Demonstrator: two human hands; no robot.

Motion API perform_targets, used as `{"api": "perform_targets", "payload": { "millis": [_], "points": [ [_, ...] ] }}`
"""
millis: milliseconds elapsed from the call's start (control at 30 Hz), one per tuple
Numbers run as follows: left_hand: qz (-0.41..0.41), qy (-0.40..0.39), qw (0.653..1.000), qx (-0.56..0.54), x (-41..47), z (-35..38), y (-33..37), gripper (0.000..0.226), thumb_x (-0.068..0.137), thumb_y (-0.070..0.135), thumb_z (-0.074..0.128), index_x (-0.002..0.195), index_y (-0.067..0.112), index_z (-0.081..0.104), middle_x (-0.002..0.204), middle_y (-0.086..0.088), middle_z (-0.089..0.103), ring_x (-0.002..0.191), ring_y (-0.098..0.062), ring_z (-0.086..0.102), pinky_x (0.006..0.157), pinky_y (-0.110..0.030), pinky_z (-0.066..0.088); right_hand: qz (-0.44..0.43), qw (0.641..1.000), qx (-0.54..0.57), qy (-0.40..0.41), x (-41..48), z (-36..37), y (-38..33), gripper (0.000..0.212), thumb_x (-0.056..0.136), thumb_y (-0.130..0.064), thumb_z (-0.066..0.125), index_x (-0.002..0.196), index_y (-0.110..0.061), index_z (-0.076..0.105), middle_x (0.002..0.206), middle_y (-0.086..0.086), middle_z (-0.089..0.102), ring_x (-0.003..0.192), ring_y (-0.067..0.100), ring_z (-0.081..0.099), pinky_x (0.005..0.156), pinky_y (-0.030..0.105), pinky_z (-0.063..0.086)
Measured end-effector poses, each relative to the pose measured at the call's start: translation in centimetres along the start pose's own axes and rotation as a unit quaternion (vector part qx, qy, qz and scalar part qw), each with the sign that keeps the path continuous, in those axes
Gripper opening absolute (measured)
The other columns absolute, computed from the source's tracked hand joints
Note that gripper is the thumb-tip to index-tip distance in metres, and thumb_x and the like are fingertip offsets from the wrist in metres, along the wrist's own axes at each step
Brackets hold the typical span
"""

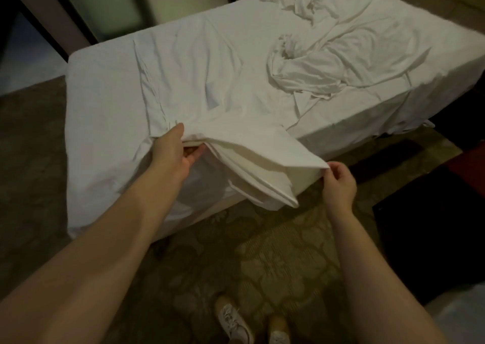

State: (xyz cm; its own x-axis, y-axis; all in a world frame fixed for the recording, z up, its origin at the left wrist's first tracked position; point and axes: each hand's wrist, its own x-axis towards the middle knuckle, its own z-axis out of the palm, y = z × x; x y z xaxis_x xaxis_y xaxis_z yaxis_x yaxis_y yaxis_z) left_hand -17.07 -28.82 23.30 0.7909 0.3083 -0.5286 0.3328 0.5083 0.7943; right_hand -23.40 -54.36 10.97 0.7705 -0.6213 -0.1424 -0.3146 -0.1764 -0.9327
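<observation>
Head view: the folded white cloth sheet (249, 144) spans both hands, left hand (172, 150) gripping its far edge, right hand (338, 181) pinching the nearer corner.

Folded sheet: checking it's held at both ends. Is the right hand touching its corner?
Touching. The head view shows the right hand pinching the free corner of the folded sheet, with no gap between them.
</observation>
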Motion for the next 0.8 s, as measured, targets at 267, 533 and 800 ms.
{"api": "perform_targets", "payload": {
  "millis": [267,533,800],
  "points": [
    [-0.012,0.002,1.000,-0.002,-1.8,0.0,-3.4,0.038,0.095,0.014,0.051,0.133,0.011,0.046,0.109,-0.009,0.059,0.083,-0.020,0.059,0.056,-0.031,0.053,-0.061,0.998,-0.009,-0.019,0.1,-1.1,-4.0,0.012,0.092,-0.014,0.051,0.083,-0.017,0.060,0.077,-0.008,0.056,0.070,0.006,0.052,0.062,0.023,0.043],
    [-0.038,0.047,0.995,-0.085,-3.1,0.2,-5.2,0.038,0.099,0.027,0.045,0.133,0.010,0.043,0.090,-0.007,0.057,0.074,-0.020,0.056,0.065,-0.035,0.049,0.130,0.989,-0.052,-0.037,-4.7,3.2,5.2,0.019,0.096,-0.023,0.045,0.105,-0.018,0.061,0.119,0.002,0.048,0.106,0.020,0.049,0.093,0.041,0.047],
    [-0.047,0.041,0.995,-0.080,-3.0,0.3,-5.7,0.038,0.098,0.031,0.045,0.130,0.009,0.046,0.086,-0.008,0.059,0.073,-0.020,0.059,0.056,-0.033,0.050,0.207,0.972,0.066,-0.090,-8.6,6.2,4.6,0.025,0.097,-0.037,0.044,0.109,-0.019,0.057,0.103,0.001,0.059,0.095,0.020,0.056,0.075,0.031,0.047]
  ]
}}
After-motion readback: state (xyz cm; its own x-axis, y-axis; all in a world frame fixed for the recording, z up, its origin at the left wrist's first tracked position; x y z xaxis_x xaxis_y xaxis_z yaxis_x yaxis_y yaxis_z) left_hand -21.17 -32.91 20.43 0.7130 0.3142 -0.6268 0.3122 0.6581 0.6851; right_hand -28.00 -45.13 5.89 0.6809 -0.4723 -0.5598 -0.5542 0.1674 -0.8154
